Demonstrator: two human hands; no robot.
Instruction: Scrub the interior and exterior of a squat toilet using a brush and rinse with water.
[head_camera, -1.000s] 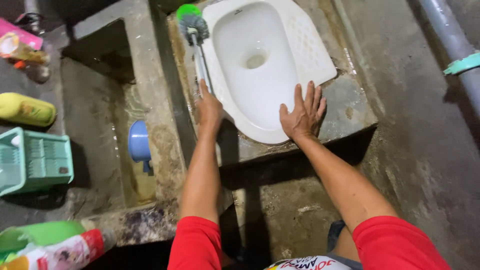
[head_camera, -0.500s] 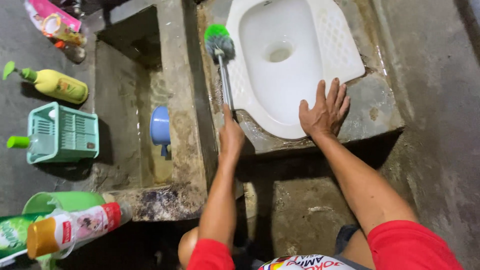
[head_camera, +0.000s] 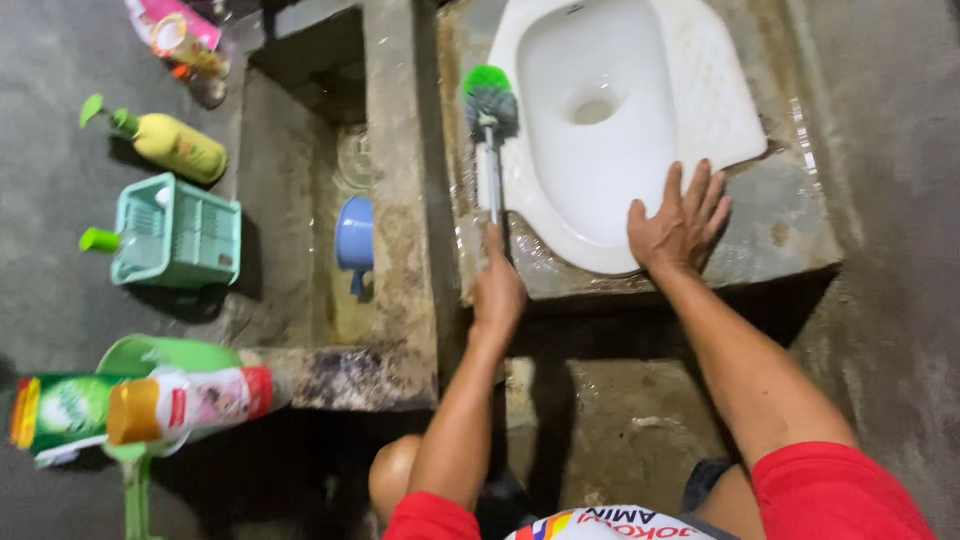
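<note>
We see harsh light from above, brightest on the white squat pan (head_camera: 620, 110), which nearly blows out. Wet glare on the concrete slab (head_camera: 790, 215). Deep shadow under the slab and in the trough (head_camera: 330, 60) (detail lost). Corners dim, edges slightly bent, bottles (head_camera: 150, 405) at lower left soft.

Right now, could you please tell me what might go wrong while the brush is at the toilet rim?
The right hand lies flat on the wet toilet edge, so it might slip. The left hand holds the brush far down its handle, so the bristles could flick dirty water. The concrete ledge around the bowl looks wet, which may also make footing unsure.
</note>
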